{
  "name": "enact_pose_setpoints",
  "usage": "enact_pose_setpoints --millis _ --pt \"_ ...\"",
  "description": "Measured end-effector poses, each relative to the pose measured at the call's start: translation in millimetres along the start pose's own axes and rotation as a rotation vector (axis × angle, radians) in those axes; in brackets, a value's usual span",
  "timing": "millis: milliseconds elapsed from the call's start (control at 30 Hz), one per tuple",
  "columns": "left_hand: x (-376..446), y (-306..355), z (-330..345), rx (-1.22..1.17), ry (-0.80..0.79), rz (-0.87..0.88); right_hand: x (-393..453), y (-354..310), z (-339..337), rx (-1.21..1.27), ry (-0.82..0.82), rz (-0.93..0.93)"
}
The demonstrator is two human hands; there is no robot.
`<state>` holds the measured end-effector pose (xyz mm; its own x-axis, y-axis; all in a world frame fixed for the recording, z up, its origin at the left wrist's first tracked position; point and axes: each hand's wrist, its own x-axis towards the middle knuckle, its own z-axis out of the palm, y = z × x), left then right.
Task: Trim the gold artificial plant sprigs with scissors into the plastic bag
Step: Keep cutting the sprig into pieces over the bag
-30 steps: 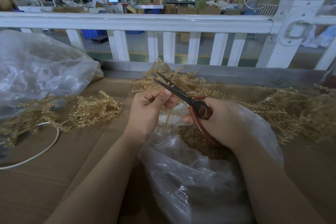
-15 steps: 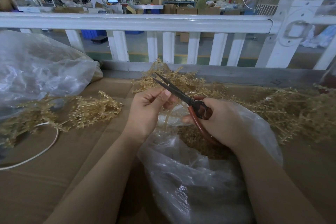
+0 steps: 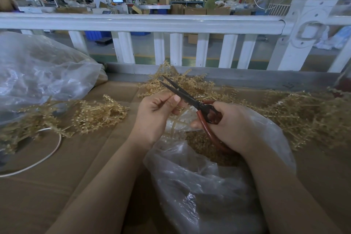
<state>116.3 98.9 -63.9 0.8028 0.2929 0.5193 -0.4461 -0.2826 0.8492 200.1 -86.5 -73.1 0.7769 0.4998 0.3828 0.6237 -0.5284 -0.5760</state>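
So the setup makes sense once you look at it: the plastic bag (image 3: pixel 218 186) sits open right in the near middle of the desk (image 3: pixel 57 186), mouth up, directly under both hands, so I'd guess whatever gets snipped just drops straight in. There's already a heap of gold bits inside it. Untrimmed gold sprigs (image 3: pixel 190 85) are piled at the far side and out to the right, and another bunch (image 3: pixel 95 116) lies to the left, all within easy reach.

The left hand (image 3: pixel 155 118) has its fingers curled, thumb and fingertips pinching a thin sprig piece above the bag opening. The piece itself is mostly hidden, can't make out much of it. The right hand (image 3: pixel 233 125) is wrapped through the red handles of the scissors (image 3: pixel 190 99), the blades pointing far-left and parted only a little at the tips, right beside the left thumb. Looks like it's lined up for a cut.
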Motion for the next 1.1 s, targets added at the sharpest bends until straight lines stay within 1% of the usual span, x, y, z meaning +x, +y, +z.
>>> enact_pose_setpoints --millis 233,333,467,633,800,867,933,1000,1033,1100 --pt "-0.4 1.4 1.9 -0.059 0.015 -0.010 -0.1 -0.5 -0.8 0.027 -0.025 0.005" --pt "-0.1 -0.3 2.2 -0.091 0.033 -0.029 -0.7 -1.9 -1.0 0.108 -0.023 0.043" --pt "0.5 -2.1 2.6 -0.128 0.064 -0.057 0.2 -6.1 -3.9 0.254 -0.003 0.038" --pt "-1.3 -1.7 8.0 -0.086 0.031 -0.091 1.1 -11.3 -3.7 0.357 -0.043 0.033" --pt "-2.9 -3.6 11.9 0.043 -0.034 -0.060 1.6 -11.9 -3.6 0.429 -0.115 0.079" --pt "-2.8 -5.2 11.9 0.029 -0.062 -0.061 1.8 -12.5 -3.7 0.433 -0.126 0.092" --pt "-2.4 -6.5 11.6 -0.061 -0.053 -0.120 2.4 -13.6 -4.6 0.486 -0.111 0.141" --pt "-1.0 -7.7 9.5 -0.159 0.007 -0.218 2.3 -14.5 -6.9 0.595 -0.082 0.185" --pt "-0.3 -8.5 8.1 -0.202 0.034 -0.265 1.9 -14.9 -8.9 0.635 -0.056 0.187" --pt "1.0 -10.9 4.8 -0.271 0.030 -0.348 0.2 -16.2 -12.8 0.721 0.003 0.172"
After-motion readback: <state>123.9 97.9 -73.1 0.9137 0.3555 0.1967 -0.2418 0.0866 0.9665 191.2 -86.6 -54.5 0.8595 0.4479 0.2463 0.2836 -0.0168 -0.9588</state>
